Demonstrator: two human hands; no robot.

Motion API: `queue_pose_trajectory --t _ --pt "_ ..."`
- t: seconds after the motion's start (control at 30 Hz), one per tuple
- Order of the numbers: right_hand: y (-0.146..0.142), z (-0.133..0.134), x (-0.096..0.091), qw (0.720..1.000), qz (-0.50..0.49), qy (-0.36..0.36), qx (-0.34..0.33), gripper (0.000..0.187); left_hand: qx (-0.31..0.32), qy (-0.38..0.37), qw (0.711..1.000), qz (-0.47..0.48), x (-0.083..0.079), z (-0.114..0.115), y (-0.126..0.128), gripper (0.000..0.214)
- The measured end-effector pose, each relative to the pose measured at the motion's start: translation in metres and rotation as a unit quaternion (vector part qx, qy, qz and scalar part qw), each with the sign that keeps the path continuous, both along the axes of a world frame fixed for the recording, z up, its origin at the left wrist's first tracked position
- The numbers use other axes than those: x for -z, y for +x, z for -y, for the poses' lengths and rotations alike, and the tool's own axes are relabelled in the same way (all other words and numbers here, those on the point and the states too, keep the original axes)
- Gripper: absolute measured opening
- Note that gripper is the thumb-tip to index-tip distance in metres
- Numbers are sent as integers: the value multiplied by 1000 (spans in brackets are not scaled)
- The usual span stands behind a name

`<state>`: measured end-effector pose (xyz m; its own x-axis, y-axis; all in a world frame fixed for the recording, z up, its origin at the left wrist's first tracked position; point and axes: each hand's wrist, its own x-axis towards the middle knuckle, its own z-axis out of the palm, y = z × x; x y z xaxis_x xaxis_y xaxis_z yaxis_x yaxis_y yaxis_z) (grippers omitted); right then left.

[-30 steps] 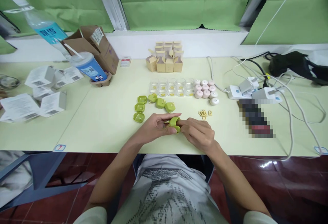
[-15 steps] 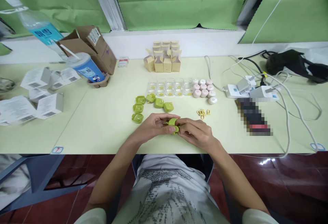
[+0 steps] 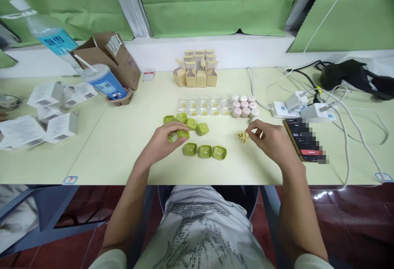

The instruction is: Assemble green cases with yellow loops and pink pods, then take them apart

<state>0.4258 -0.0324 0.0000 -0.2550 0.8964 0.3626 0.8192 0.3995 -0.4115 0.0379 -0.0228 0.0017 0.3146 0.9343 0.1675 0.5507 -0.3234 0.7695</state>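
My left hand is closed around a small green plastic case piece, held between thumb and fingertips above the table. Partly hidden behind this hand are more green pieces, including an open shell. Several closed-looking green cases stand just beyond it. Three open green cups lie in a row nearer to me. My right hand pinches at the pile of small yellow loops; its thumb and forefinger meet on one loop at the pile's edge.
Behind are clear plastic trays, pinkish-white round pieces and small kraft boxes. A phone, power strip and loose cables lie to the right. At left stand a blue cup, carton and white boxes.
My hands have parted. The left has moved left with a green piece; the right has moved right to the yellow loops. The three front cups now show where the hands were.
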Motion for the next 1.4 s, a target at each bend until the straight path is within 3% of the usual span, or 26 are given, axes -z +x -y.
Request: queue_pose_trajectory --t 0.1,0.23,0.43,0.6,0.73,0.83,0.9,0.97,1.07,1.1,1.17,1.27,1.4 --pt "4 -9 10 990 127 -48 47 16 -9 23 997 -71 6 -2 -2 13" --pt "-4 -8 15 989 122 7 80 22 -26 31 987 -158 14 -2 3 6" --pt "-23 -6 19 992 120 -5 44 31 22 66 969 -237 19 -5 3 8" --pt "-51 -13 11 988 148 -43 24 53 24 81 973 -213 13 -3 2 17" --pt "-87 -33 0 986 149 -52 -58 33 1 106 977 -184 6 2 4 13" --pt "-112 -48 3 974 181 -87 -107 67 9 134 976 -171 4 4 8 10" --pt "-120 -55 10 971 177 -113 -113 78 18 170 972 -159 6 4 11 10" --pt "-118 -58 19 977 128 -125 -115 73 25 214 965 -148 8 3 15 12" --pt "-103 -51 24 980 -69 -139 -127 59 32 284 952 -106 11 4 23 14" --pt "-98 -45 23 965 -153 -160 -138 58 33 308 948 -78 11 6 28 14" --pt "-90 -28 19 910 -302 -222 -176 61 35 355 934 -6 9 10 38 11" --pt "-87 2 12 838 -402 -291 -226 63 37 417 907 51 5 20 54 9" --pt "-93 22 10 823 -416 -300 -244 58 46 472 881 -3 -2 30 63 17"
